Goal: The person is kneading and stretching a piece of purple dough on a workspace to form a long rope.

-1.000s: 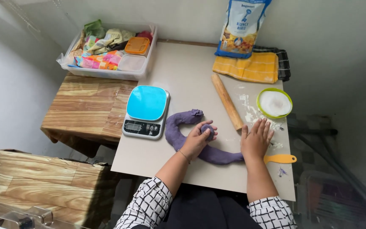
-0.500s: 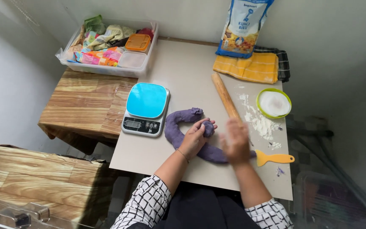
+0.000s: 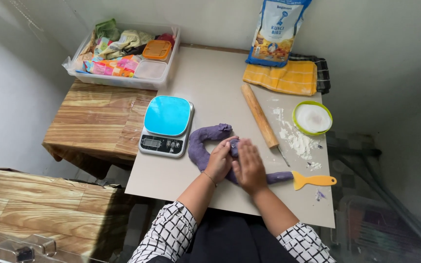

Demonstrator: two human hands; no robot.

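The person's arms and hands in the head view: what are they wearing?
Both arms have white sleeves with a black grid check, pushed up near the elbows. The left hand has a thin bracelet at the wrist; the right hand is bare, no gloves.

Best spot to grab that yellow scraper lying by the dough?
Take the yellow scraper by its narrow handle, which points right, away from the purple dough rope. Come from the right side with the right hand: the wide blade end touches the dough's tip, while the handle lies flat on bare table.
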